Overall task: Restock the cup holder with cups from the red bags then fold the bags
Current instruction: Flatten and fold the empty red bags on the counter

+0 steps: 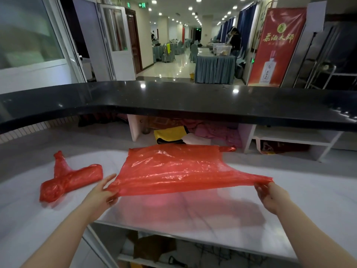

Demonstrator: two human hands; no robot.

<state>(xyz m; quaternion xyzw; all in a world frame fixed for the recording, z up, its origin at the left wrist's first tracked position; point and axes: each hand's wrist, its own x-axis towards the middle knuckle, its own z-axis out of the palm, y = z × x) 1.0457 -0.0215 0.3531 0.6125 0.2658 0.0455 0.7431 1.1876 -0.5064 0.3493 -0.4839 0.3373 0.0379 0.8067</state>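
Observation:
An empty red plastic bag [173, 169] is stretched out flat just above the white counter [193, 213]. My left hand [101, 196] pinches its near left corner. My right hand [270, 198] pinches a handle loop at the near right. The bag's other handle [229, 148] points away at the far right. A second red bag [67, 180], twisted around something long, lies on the counter to the left. No cup holder is in view.
A raised black glossy bar top [173, 101] runs across behind the white counter. Below it are shelves with yellow and pink cloths [172, 134]. Open shelving sits under the counter near me. A red banner [274, 47] stands far right.

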